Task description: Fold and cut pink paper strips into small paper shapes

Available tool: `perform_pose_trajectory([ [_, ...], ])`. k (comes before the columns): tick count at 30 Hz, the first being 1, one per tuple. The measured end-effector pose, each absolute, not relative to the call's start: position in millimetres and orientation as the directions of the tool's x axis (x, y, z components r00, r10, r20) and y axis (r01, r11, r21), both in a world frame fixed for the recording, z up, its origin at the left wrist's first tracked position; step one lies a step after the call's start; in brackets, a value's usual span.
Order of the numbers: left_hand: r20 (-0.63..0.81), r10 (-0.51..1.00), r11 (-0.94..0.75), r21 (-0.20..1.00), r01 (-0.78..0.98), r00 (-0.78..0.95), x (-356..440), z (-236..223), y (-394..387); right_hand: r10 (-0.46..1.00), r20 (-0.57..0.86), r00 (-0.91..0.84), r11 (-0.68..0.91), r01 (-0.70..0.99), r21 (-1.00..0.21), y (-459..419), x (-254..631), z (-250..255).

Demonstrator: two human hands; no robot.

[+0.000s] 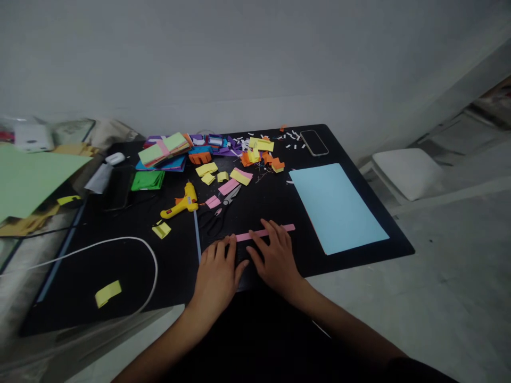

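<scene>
A long, narrow pink paper strip (243, 236) lies on the black tabletop (263, 199) close to me. My left hand (216, 272) rests at the strip's left end, its fingers stretched forward and hiding that end. Over the strip's right half lies my right hand (277, 261), fingers spread, with the far right tip of the strip showing beyond them. Neither hand grips anything. Just past my left hand are black-handled scissors (229, 198), blades pointing away from me. Small folded pink and yellow papers (241, 176) lie beyond the scissors.
Light blue sheets (337, 207) lie at the right, with a phone (314, 143) behind them. A yellow glue gun (181, 204) sits left of the scissors. Stacked coloured papers (165, 150) and scraps line the back. A white cable (154, 260) loops at the left; a white stool (405, 170) stands right.
</scene>
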State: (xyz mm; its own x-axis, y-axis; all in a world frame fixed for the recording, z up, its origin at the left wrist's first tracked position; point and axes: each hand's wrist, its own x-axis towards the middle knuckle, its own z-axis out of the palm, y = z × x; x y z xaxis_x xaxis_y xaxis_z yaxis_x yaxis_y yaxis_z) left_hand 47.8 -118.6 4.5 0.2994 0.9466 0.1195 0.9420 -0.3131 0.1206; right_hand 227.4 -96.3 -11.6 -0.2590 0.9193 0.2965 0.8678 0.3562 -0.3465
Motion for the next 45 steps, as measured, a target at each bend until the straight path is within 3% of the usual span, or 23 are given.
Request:
perform_pose_trajectory([
  [8,0.107,0.954,-0.291,0.110,0.950,0.280,51.8,5.9,-120.1,0.936,0.274,-0.220,0.302,0.902,-0.309,-98.8,244.6,-15.7],
  [18,0.099,0.954,-0.290,0.081,0.954,0.282,51.2,6.9,-119.0,0.948,0.319,-0.024,0.110,0.961,-0.254,-99.5,306.3,-18.8],
  [23,0.111,0.950,-0.304,0.098,0.948,0.293,47.1,12.8,-108.3,0.928,0.371,-0.037,0.153,0.946,-0.287,-92.7,309.9,-23.4],
  [28,0.103,0.938,-0.340,0.106,0.934,0.330,43.5,18.3,-81.1,0.913,0.395,-0.097,0.266,0.878,-0.399,-71.0,313.4,-30.9],
  [33,0.124,0.838,-0.545,0.228,0.807,0.531,54.6,13.4,-53.0,0.927,0.328,-0.180,0.326,0.819,-0.473,-51.3,317.2,-27.1],
  [40,0.037,0.784,-0.601,0.294,0.743,0.620,67.8,16.8,-30.3,0.942,0.241,-0.233,0.333,0.734,-0.592,-34.6,312.2,-2.9],
  [42,0.007,0.778,-0.581,0.388,0.715,0.628,65.2,19.3,-22.6,0.941,0.233,-0.246,0.339,0.693,-0.636,-27.2,308.5,5.3],
  [45,0.000,0.818,-0.436,0.651,0.621,0.575,57.8,19.7,-8.6,0.956,0.263,-0.128,0.287,0.583,-0.760,-10.1,298.7,14.4],
])
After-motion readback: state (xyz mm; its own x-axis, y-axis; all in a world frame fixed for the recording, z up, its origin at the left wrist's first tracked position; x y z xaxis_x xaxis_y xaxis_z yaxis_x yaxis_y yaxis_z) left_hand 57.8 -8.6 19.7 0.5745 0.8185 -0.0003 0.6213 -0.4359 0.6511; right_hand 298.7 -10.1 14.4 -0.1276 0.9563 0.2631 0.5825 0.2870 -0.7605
